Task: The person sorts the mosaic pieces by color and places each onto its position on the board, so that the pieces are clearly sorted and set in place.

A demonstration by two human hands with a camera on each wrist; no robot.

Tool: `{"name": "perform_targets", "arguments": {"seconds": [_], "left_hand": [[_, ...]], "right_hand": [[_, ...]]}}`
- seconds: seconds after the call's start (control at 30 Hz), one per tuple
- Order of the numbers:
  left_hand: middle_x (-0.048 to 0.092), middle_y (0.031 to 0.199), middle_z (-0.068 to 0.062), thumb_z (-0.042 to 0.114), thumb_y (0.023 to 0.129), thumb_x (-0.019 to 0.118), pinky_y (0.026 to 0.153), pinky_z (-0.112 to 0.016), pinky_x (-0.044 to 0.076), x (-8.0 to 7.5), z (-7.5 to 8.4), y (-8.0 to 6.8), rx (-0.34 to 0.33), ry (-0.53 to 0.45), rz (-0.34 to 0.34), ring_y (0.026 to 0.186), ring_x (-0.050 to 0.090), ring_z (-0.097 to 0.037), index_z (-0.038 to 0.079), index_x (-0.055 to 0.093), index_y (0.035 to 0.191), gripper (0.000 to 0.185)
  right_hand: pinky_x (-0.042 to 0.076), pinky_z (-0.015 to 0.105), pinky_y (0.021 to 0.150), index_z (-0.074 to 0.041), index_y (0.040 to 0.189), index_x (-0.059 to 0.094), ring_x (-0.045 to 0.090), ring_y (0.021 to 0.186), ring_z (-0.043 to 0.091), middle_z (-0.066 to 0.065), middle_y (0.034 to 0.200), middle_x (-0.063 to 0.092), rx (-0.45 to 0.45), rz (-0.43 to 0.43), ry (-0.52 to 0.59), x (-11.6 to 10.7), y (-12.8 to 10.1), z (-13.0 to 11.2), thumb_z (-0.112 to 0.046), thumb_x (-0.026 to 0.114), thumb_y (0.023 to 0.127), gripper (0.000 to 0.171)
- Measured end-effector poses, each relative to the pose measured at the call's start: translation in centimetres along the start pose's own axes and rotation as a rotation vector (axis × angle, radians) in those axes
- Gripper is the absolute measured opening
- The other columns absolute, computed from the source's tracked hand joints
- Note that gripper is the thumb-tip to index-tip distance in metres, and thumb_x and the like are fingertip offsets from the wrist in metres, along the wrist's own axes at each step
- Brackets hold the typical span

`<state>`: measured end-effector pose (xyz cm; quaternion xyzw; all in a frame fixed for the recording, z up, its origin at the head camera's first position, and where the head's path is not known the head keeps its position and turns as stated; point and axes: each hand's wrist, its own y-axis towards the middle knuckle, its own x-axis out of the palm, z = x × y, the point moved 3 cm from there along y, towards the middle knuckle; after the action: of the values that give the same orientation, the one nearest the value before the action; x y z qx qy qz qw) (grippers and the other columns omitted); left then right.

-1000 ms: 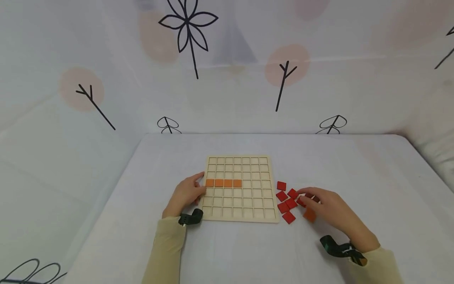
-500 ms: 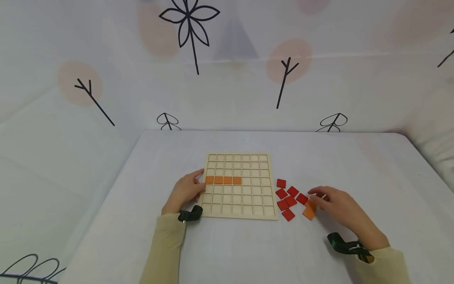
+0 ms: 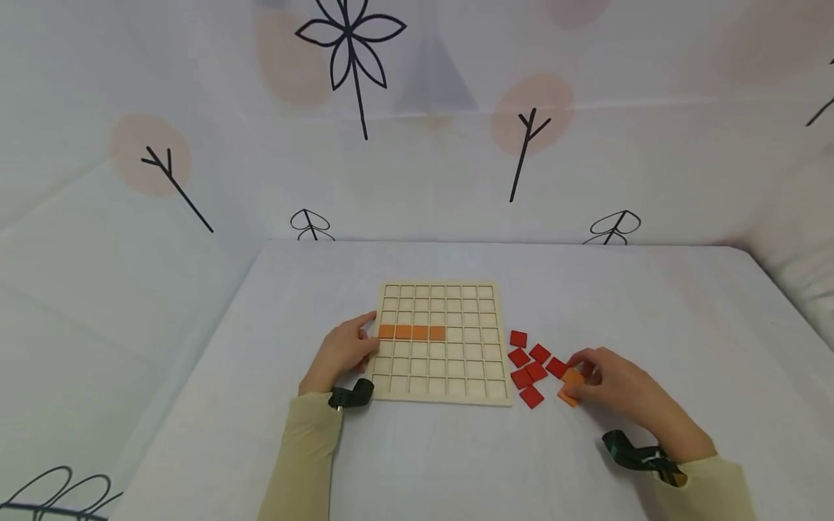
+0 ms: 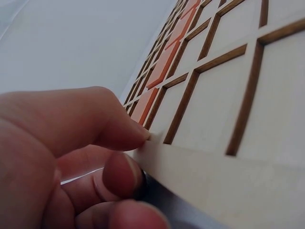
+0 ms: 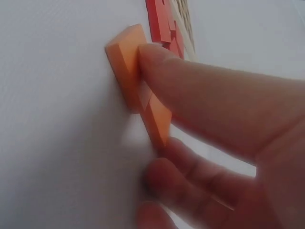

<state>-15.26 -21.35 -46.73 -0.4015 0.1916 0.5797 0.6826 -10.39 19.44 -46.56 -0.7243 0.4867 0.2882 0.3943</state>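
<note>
A pale wooden grid board (image 3: 456,370) lies flat, with several orange tiles in a row across its left part. At its left edge my left hand (image 3: 339,354) holds the rim; the left wrist view shows the thumb (image 4: 107,119) on the rim and the other fingers curled beside and below it. To the right of the board, my right hand (image 3: 619,383) has thumb and index finger around an orange tile (image 3: 573,377). A second orange tile (image 5: 126,52) touches it in the right wrist view, where the thumb hides part of both.
Several loose red tiles (image 3: 522,378) lie between the board and my right hand. A white cloth (image 3: 443,463) covers the table. Behind stands a white patterned backdrop (image 3: 430,181).
My right hand has moved right, away from the red tiles, and its thumb and index finger have closed around an orange tile. The left hand keeps its place at the board.
</note>
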Motion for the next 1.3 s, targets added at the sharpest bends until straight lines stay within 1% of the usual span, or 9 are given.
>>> {"name": "perform_targets", "arguments": {"seconds": [0.23,0.4,0.57,0.7,0.87,0.93,1.1,1.3], "left_hand": [[0.057,0.063,-0.002,0.021,0.077,0.055,0.049,-0.027,0.034,0.13,-0.50,-0.34,-0.042,-0.003,-0.014,0.048,0.051,-0.016,0.026,0.038,0.140,0.065],[0.057,0.063,-0.003,0.021,0.078,0.056,0.049,-0.027,0.033,0.05,-0.33,-0.33,-0.040,-0.001,-0.014,0.048,0.051,-0.017,0.025,0.039,0.140,0.065],[0.057,0.063,-0.002,0.021,0.078,0.056,0.048,-0.027,0.033,0.06,-0.28,-0.26,-0.039,-0.008,-0.017,0.048,0.052,-0.016,0.025,0.039,0.139,0.064],[0.057,0.064,-0.002,0.021,0.078,0.056,0.047,-0.026,0.033,-0.07,-0.20,-0.22,-0.028,-0.007,-0.013,0.047,0.052,-0.016,0.024,0.039,0.140,0.064],[0.057,0.064,-0.002,0.019,0.078,0.056,0.047,-0.027,0.034,-0.16,-0.18,-0.11,-0.011,0.001,-0.005,0.048,0.051,-0.016,0.022,0.038,0.140,0.064],[0.057,0.064,-0.002,0.019,0.078,0.055,0.048,-0.027,0.034,-0.12,-0.23,-0.07,-0.012,0.002,-0.005,0.048,0.051,-0.016,0.023,0.038,0.140,0.064],[0.057,0.064,-0.002,0.020,0.077,0.055,0.049,-0.027,0.033,-0.02,-0.31,-0.06,-0.033,-0.008,-0.005,0.048,0.052,-0.016,0.025,0.039,0.140,0.065],[0.057,0.064,-0.002,0.020,0.078,0.055,0.049,-0.027,0.033,0.02,-0.16,-0.06,-0.023,-0.012,-0.005,0.048,0.052,-0.016,0.024,0.039,0.139,0.064]], "right_hand": [[0.042,0.029,0.062,-0.004,0.107,0.058,0.049,0.079,0.018,0.004,0.089,0.055,-0.027,0.017,0.027,0.39,-0.24,-0.05,-0.030,0.075,0.073,0.046],[0.042,0.029,0.063,-0.006,0.105,0.059,0.050,0.080,0.018,0.002,0.089,0.056,-0.025,0.027,0.016,0.25,-0.44,0.01,-0.029,0.073,0.076,0.040],[0.045,0.030,0.063,-0.007,0.106,0.060,0.052,0.081,0.019,0.003,0.090,0.058,-0.048,0.027,0.019,-0.07,-0.68,0.32,-0.021,0.068,0.081,0.030],[0.049,0.035,0.067,-0.007,0.109,0.059,0.054,0.084,0.020,0.005,0.095,0.057,-0.066,0.001,0.046,-0.29,-0.82,0.39,-0.011,0.064,0.083,0.027],[0.049,0.036,0.071,-0.008,0.109,0.059,0.052,0.086,0.020,0.007,0.099,0.054,-0.094,-0.040,0.059,-0.39,-0.89,0.42,-0.002,0.063,0.079,0.031],[0.048,0.035,0.071,-0.008,0.108,0.059,0.051,0.086,0.019,0.007,0.099,0.053,-0.097,-0.046,0.052,-0.42,-0.83,0.46,-0.003,0.065,0.078,0.031],[0.047,0.032,0.069,-0.008,0.104,0.059,0.050,0.085,0.019,0.007,0.097,0.051,-0.052,-0.051,0.036,-0.50,-0.68,0.64,-0.014,0.071,0.077,0.030],[0.045,0.032,0.068,-0.006,0.103,0.057,0.050,0.084,0.019,0.006,0.096,0.053,-0.036,-0.030,0.031,-0.60,-0.63,0.73,-0.018,0.073,0.076,0.034]]}}
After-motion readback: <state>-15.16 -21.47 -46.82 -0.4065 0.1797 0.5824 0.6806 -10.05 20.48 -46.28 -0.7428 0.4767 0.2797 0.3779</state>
